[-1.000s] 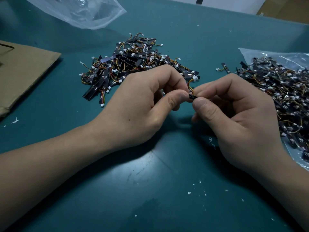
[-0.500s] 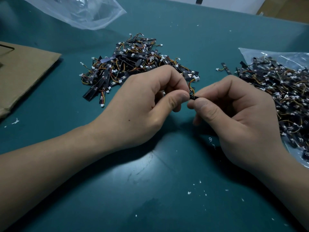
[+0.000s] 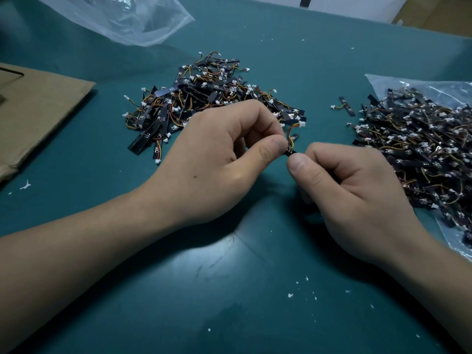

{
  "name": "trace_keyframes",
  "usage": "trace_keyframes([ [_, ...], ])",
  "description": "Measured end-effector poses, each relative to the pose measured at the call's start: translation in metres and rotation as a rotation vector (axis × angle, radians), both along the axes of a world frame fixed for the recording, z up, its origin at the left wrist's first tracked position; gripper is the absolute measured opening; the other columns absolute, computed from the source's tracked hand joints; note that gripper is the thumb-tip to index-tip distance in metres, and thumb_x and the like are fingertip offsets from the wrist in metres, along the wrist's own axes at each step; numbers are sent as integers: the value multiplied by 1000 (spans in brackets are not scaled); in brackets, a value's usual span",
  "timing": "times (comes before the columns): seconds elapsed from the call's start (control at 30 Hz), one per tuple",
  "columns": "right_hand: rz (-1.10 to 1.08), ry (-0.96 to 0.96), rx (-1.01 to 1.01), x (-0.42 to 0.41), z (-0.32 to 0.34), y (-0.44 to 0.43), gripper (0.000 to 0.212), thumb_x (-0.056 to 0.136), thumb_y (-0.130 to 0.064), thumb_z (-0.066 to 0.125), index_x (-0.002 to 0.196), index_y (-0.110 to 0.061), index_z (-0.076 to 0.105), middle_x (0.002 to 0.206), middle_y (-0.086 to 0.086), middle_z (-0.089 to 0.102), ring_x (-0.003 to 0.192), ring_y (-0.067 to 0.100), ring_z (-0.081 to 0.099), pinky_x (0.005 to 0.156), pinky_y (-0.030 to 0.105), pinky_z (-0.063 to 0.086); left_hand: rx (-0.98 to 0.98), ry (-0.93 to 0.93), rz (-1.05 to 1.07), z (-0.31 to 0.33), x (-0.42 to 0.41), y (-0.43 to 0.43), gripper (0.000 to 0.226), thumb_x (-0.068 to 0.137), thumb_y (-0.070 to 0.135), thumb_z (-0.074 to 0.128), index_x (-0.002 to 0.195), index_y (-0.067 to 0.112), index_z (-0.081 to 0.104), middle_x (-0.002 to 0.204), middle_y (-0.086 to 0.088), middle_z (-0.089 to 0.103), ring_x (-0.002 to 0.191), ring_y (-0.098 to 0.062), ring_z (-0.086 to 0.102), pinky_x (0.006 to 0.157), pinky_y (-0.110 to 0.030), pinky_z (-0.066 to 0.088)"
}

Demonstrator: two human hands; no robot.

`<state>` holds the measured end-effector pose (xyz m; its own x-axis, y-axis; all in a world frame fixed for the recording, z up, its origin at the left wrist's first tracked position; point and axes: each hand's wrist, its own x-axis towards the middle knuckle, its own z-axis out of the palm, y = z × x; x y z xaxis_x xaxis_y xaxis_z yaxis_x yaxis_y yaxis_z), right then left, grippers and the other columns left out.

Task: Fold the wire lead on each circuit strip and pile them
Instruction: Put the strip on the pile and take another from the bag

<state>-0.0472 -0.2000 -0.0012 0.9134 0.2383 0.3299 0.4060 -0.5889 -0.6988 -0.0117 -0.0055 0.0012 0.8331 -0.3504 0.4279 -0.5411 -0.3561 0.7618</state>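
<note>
You have no word or number here that you can read. The pale strip [image 3: 167, 91] on the far pile [image 3: 204, 98] carries small marks — too blurred to make out — and the dark strips' tiny prints are no clearer.

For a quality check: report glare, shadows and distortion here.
Head view: soft glare on the table between the wrists; dark shadows under left hand and right hand; wide-angle bending at the edges; pinched circuit strip small, dim.
</note>
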Motion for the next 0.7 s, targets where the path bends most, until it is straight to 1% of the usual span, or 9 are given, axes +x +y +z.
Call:
trace_keyframes([
  [0.13, 99, 76, 32, -2, 2, -5, 40, 97, -21, 49, 59, -9, 50, 52, 7, 47, 49, 15, 44, 49, 31, 35, -26, -15, 8, 0, -1, 0, 4, 94, 23, 68, 96, 20, 70, 71, 12, 62, 57, -14, 52, 56, -15, 38],
  [0.23, 97, 104, 57, -1, 1, -5, 43, 89, -31, 47, 55, -4, 40, 51, 13, 37, 47, 25, 35, 45, 40, 29, -81, -7, 37, -1, 1, 1, 8, 96, 21, 65, 103, 20, 67, 74, 13, 59, 55, -10, 48, 56, -16, 36],
  [0.33, 45, 77, 247, 4, -1, -6, 40, 92, -25, 50, 57, -7, 45, 50, 12, 40, 45, 24, 34, 43, 34, 27, -136, 7, 85, -1, 3, 1, 16, 96, 19, 60, 111, 20, 64, 79, 10, 60, 60, -15, 51, 60, -20, 39],
  [0.4, -22, 26, 480, 6, 0, -8, 26, 103, -18, 49, 83, -19, 65, 59, 2, 56, 44, 16, 41, 44, 23, 33, -99, 1, 114, -2, 4, 2, 15, 95, 16, 61, 108, 20, 66, 79, 14, 60, 63, -12, 54, 62, -18, 40],
  [0.47, -47, 62, 616, 9, 1, -9, 23, 106, -19, 44, 120, -22, 61, 70, -2, 65, 46, 14, 45, 47, 17, 37, 8, -34, 123, -2, 4, 2, 13, 93, 14, 62, 98, 21, 72, 80, 19, 61, 69, -5, 56, 67, -15, 41],
  [0.5, -42, 82, 599, 9, 0, -9, 25, 106, -19, 44, 125, -21, 60, 71, -2, 66, 48, 14, 47, 49, 17, 39, 92, -60, 116, -3, 4, 2, 14, 92, 16, 62, 94, 23, 75, 85, 18, 63, 78, -3, 58, 75, -18, 44],
  [0.57, -22, 74, 463, 9, -3, -8, 24, 104, -17, 48, 119, -22, 65, 72, -1, 67, 53, 12, 50, 54, 17, 41, 297, -100, 108, -6, 4, 0, 18, 91, 28, 59, 91, 32, 77, 100, 17, 65, 100, -11, 57, 94, -35, 44],
  [0.6, -9, 56, 377, 7, -5, -6, 22, 103, -17, 51, 115, -22, 68, 72, -1, 68, 55, 10, 52, 57, 16, 43, 391, -110, 118, -7, 3, -1, 21, 91, 34, 56, 92, 35, 77, 105, 18, 65, 106, -14, 55, 98, -39, 40],
  [0.7, -13, -29, 151, 3, -5, -4, 17, 99, -18, 59, 103, -28, 72, 77, -7, 70, 63, 9, 59, 63, 14, 43, 506, -151, 140, -8, 1, -1, 22, 90, 36, 54, 97, 37, 75, 106, 22, 66, 108, -13, 51, 90, -34, 25],
])
